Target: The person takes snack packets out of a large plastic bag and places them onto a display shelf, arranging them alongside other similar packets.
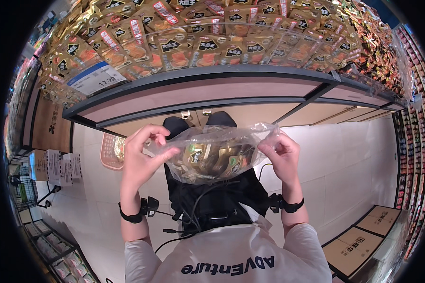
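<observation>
A clear plastic bag (pixel 208 177) with several gold snack packets inside hangs in front of my torso. At its right upper corner, my right hand (pixel 284 153) is closed, pinching the film between thumb and fingers. On the left side my left hand (pixel 146 153) has curled fingers and a thumb lying along the bag's edge, with film running between them. The bag's mouth lies stretched between both hands, bunched up near the right one. Its packets rest low in the middle, partly blurred by the film's glare.
Ahead stands a dark-framed display bin (pixel 212 74) heaped with gold packets behind a clear guard. A price sign (pixel 97 79) is fixed at its left. A pink basket (pixel 109 153) sits on the floor, with boxes (pixel 56 167) farther left. Brown cartons (pixel 356 245) stand at lower right.
</observation>
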Motion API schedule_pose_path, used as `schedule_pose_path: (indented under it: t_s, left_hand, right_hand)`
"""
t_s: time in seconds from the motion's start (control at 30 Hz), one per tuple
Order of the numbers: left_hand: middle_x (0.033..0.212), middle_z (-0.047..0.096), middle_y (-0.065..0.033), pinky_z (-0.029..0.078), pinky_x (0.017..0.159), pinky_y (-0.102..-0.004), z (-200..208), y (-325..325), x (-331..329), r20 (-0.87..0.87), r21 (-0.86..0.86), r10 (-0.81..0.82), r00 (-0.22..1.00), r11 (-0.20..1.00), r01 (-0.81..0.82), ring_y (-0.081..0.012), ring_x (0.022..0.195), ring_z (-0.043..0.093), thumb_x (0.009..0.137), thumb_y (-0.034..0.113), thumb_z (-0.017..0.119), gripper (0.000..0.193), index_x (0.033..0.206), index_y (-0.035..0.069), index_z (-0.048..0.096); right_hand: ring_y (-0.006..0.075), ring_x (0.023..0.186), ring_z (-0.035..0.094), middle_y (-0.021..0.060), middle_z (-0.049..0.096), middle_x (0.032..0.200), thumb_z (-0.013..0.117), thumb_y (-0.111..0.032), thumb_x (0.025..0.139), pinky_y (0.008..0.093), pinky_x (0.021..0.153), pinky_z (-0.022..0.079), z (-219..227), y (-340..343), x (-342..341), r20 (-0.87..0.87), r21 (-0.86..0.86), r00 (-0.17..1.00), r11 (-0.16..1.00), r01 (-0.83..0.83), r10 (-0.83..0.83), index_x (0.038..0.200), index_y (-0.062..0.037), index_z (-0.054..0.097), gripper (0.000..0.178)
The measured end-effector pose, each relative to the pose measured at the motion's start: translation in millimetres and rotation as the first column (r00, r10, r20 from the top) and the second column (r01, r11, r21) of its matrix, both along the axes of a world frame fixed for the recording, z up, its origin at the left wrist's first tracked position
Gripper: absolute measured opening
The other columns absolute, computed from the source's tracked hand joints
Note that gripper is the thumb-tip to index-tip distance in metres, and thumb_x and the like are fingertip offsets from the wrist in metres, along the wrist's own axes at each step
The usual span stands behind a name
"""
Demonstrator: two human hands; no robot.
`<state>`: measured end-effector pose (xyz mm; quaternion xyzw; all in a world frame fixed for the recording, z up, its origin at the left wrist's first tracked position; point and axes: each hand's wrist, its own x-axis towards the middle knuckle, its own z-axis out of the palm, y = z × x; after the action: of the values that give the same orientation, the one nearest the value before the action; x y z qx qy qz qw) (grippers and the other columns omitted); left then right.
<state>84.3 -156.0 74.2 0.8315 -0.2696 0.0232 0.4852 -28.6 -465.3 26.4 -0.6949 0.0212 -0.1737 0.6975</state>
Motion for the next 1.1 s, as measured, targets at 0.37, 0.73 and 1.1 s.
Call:
schedule_pose_path:
  t_s: [0.37, 0.73, 1.1]
  left_hand:
    - [0.091, 0.072, -0.0049, 0.048, 0.070, -0.0270, 3, 27, 5, 0.043, -0.061, 0.095, 0.995, 0.994, -0.092, -0.0150, 0.084, 0.065, 0.078, 0.008, 0.081, 0.018, 0.095, 0.005, 0.075]
    - [0.103, 0.068, -0.0080, 0.053, 0.079, -0.0274, -7, 29, 18, 0.028, -0.137, 0.040, 0.999, 0.990, -0.035, -0.0152, 0.091, 0.066, 0.084, 0.002, 0.074, 0.023, 0.107, 0.002, 0.071]
    - [0.096, 0.065, -0.0059, 0.050, 0.077, -0.0249, -28, 52, 23, -0.102, -0.218, 0.011, 0.995, 0.975, -0.033, -0.0124, 0.085, 0.062, 0.096, 0.003, 0.062, 0.008, 0.101, -0.004, 0.065]
  right_hand:
    - [0.0043, 0.075, 0.049, -0.0020, 0.055, 0.085, 0.075, 0.001, 0.086, 0.0190, 0.066, 0.040, 5, 9, 11, -0.016, 0.093, 0.995, 0.991, 0.101, -0.100, 0.094, 0.0020, 0.066, 0.012]
    - [0.0024, 0.074, 0.053, -0.0017, 0.062, 0.088, 0.073, 0.000, 0.089, 0.0180, 0.067, 0.044, -2, 5, 15, -0.023, 0.113, 0.988, 0.981, 0.155, -0.153, 0.093, -0.0001, 0.065, 0.010]
    - [0.0037, 0.074, 0.055, -0.0014, 0.064, 0.085, 0.072, -0.002, 0.090, 0.0197, 0.068, 0.045, -4, 5, 18, -0.023, 0.164, 0.991, 0.977, 0.133, -0.131, 0.093, -0.0017, 0.065, 0.008]
